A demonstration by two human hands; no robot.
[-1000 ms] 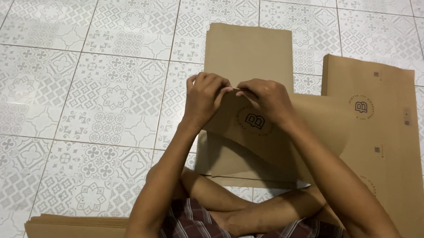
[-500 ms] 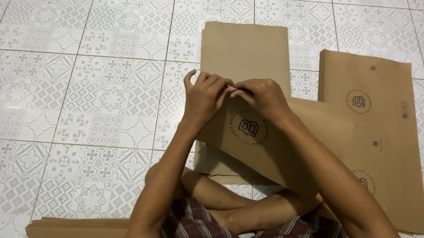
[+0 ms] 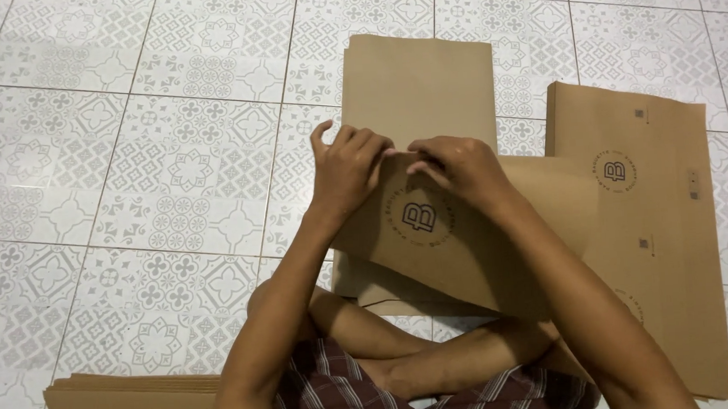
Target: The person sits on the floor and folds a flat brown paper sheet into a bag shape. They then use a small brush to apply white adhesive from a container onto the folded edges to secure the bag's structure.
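Down at the lower left, a stack of flat brown paper sheets lies on the patterned tile floor, a round dark logo showing on its top sheet. Just right of that, my left hand rests on the upper edge of the brown paper sheet I hold over my crossed legs, fingers curled narrow and pinching that edge. This sheet is plain kraft brown, smooth, slightly bowed, with a dark circular logo printed near its top, between my wrists. My right hand meets the left one at the same edge, fingertips pressed down on the paper, nearly touching the other hand. Beyond my hands a folded brown paper piece lies flat on the tiles. Far right, another large brown sheet lies flat, carrying round logos.
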